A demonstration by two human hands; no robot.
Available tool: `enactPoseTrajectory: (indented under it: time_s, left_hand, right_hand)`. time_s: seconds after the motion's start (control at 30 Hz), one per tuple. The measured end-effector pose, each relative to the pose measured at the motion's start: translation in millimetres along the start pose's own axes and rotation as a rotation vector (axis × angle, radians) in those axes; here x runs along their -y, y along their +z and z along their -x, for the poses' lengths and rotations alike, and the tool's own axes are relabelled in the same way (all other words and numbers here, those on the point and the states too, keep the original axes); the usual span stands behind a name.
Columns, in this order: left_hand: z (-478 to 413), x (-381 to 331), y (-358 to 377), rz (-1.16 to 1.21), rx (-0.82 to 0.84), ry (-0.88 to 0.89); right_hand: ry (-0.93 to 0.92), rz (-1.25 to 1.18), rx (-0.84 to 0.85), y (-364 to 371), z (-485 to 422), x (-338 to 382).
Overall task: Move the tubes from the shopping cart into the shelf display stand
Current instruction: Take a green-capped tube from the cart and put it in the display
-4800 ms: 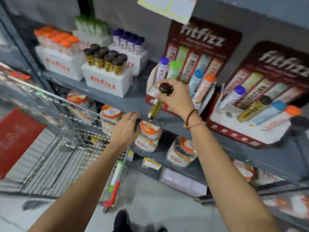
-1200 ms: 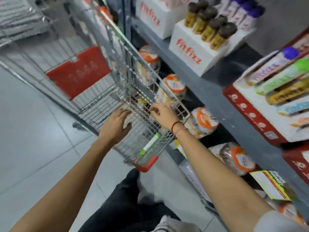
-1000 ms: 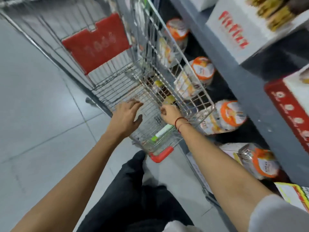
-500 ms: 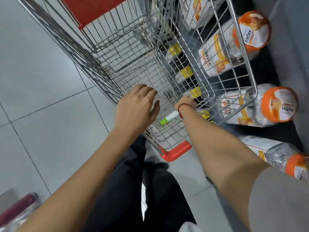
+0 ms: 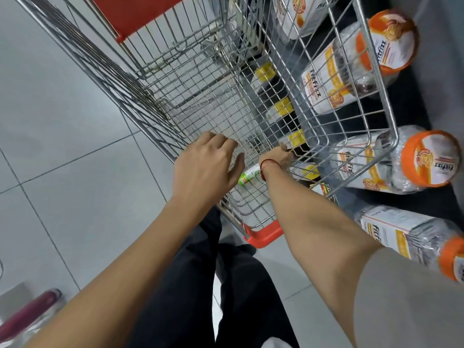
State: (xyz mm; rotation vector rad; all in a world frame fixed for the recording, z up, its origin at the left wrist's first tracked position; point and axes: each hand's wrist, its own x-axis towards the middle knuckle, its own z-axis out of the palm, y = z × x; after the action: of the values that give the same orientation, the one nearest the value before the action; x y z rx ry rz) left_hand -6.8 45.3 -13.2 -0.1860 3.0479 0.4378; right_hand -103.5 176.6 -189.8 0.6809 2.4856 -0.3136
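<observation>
Since 0.5 s ago the right hand (image 5: 276,156) has sunk deeper into the shopping cart (image 5: 200,96), reaching toward 12 o'clock past the green-capped tube (image 5: 248,175) lying at its wrist; whether its fingers have closed I cannot tell. The left hand (image 5: 206,169) rests open on the rim, so the pickup looks unfinished.

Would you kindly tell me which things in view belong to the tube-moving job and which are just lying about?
Part of the job:
shopping cart
green-capped tube on the cart floor
right hand reaching in
left hand on the cart's rim

Just lying about:
orange-lidded jars
yellow shelf tags
maroon object on the floor
</observation>
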Motion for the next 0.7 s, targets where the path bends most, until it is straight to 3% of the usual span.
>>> enactPoseTrajectory:
  time_s: [0.2,0.43,0.7]
  left_hand:
    - [1,0,0,-0.018,-0.012,0.022]
    - [0,-1,2,-0.004,0.020,0.022]
    - [-5,-8,-10,0.122,0.120,0.016]
  right_hand:
    - [-0.005,-0.102,0.110,-23,2,4]
    - [-0.246,-0.093,0.213,-75,27,3]
    - [-0.486,-0.250,0.097,-182,64,-29]
